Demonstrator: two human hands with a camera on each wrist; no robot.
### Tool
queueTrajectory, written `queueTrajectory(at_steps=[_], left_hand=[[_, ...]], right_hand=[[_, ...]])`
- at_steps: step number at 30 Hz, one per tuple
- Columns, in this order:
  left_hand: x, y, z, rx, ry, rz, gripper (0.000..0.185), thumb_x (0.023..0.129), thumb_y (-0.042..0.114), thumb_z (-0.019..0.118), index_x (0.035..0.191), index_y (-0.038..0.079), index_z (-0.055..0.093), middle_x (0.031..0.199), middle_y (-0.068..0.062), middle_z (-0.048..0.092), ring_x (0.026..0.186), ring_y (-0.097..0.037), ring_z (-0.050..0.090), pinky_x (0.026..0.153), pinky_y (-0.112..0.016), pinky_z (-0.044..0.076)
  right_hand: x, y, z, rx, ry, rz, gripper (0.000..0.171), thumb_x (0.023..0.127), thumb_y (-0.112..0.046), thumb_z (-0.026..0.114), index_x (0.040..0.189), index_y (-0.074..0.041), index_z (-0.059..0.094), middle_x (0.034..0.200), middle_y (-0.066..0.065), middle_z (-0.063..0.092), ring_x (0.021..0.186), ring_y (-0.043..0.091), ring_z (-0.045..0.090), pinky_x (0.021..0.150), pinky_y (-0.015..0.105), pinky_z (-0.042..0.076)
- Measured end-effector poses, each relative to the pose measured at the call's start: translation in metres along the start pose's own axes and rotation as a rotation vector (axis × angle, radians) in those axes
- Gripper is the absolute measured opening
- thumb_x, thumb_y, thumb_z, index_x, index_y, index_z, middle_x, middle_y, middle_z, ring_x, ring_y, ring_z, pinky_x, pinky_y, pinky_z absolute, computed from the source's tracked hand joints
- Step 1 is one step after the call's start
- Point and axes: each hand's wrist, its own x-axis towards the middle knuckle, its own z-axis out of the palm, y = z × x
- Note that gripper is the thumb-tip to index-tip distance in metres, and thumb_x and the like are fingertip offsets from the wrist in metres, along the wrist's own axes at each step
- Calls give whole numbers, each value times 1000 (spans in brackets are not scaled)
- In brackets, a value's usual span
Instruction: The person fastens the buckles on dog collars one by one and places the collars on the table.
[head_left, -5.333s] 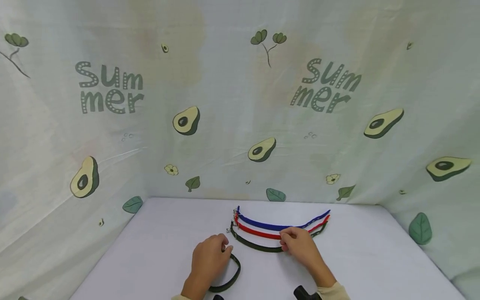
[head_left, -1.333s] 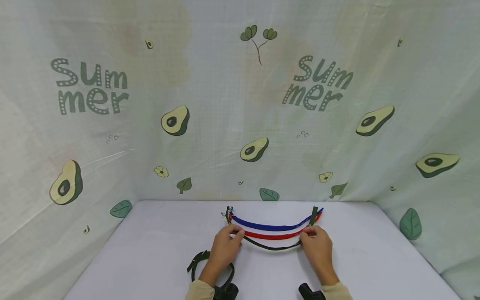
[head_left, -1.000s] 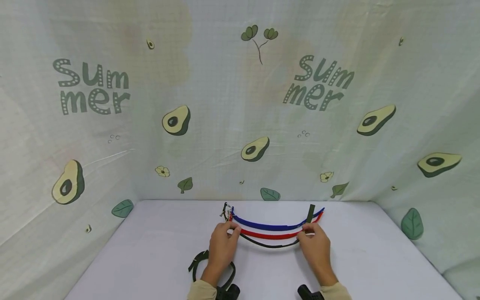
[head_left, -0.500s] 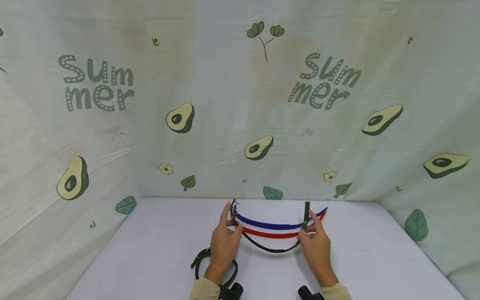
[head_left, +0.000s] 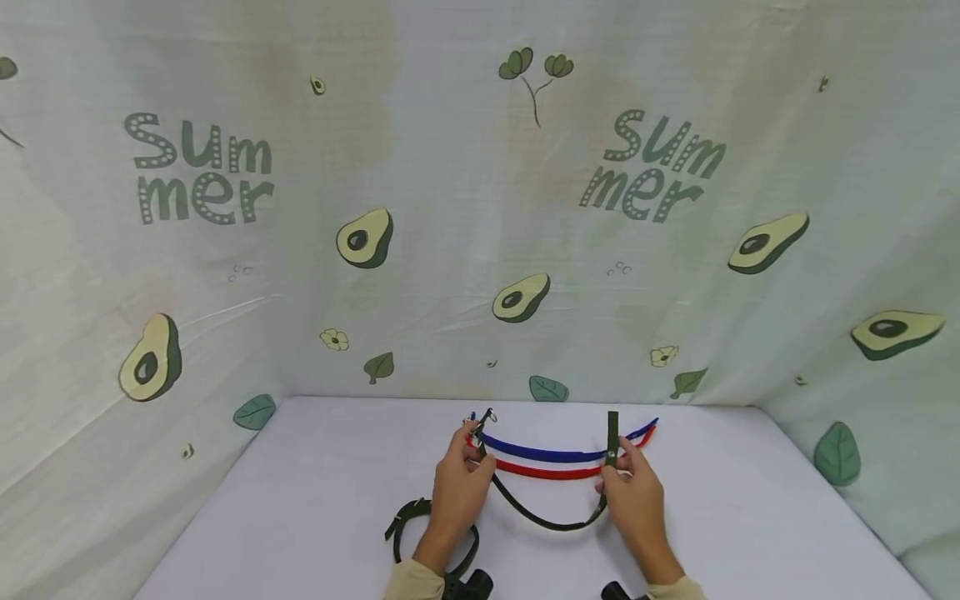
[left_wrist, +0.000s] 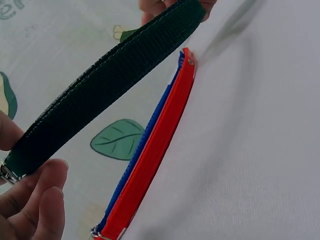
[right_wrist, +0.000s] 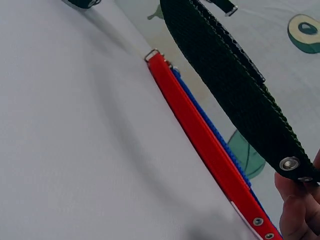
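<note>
A person's 2 hands hold a dark green strap (head_left: 551,527) between them, over a white table (head_left: 300,500). The left hand (head_left: 459,487) pinches it near the buckle end, thumb on the upper side and fingers beneath; the metal buckle (left_wrist: 9,173) shows beside the fingers in the left wrist view, and that end sticks up at a tilt above the hand. The right hand (head_left: 633,492) grips the other end between thumb and fingers, with the tail standing nearly upright above the grip and a metal eyelet (right_wrist: 289,163) close to the fingertips. Between the hands the strap sags in a deep curve — its lowest part nearer the person than the 2 straps beyond. Those 2, a red strap (head_left: 551,474) and a blue strap (head_left: 543,456), lie side by side on the table in shallow matching curves, the blue farther back. Just beside the left forearm, a second dark green strap (head_left: 417,506) lies in a loop, partly hidden by the arm. Both sleeves (head_left: 414,581) are beige. Behind the table hangs a pale cloth (head_left: 450,167) — printed with avocado halves, leaves, flowers and the word "summer" 2 times.
</note>
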Motion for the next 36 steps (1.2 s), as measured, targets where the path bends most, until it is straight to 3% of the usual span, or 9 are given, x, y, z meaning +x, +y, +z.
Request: queueTrajectory(at_steps=[4,11,20,29,36], left_hand=[[-3,4,1,-60,-29,2,52,92,14,68,141,17,51,92,-1,59,72,-15,56,57,-27,49],[-6,11,5,-144,-59,-26,42,94,16,68,133,11,53,92,-2,60,68,-15,60,57,-26,51],[-10,13,6,-245,-72,-77,40,95,25,70,127,8,54,87,-4,63,65,-17,67,59,-27,52],[-12,11,10,-303,-104,-40,33,93,24,73,118,7,59,91,-11,70,59,-20,65,60,-27,56],[-15,11,11,-314,-114,-42,28,93,24,74,111,8,60,91,-12,70,58,-20,67,59,-27,55]], right_hand=[[-6,-5,-1,9,-39,15,50,93,-2,56,143,-1,49,102,17,72,63,15,66,56,24,47],[-14,-9,1,20,-78,21,41,93,-2,55,134,-7,60,86,7,73,61,16,61,53,25,43],[-21,-13,4,119,-157,48,29,99,-10,60,127,-7,64,82,8,71,61,19,61,50,26,45],[-26,-17,9,223,-186,91,26,97,-3,54,121,-4,62,88,11,72,60,24,66,50,31,52],[-30,-21,12,236,-203,101,23,94,3,52,114,0,62,88,13,73,59,24,65,48,30,50]])
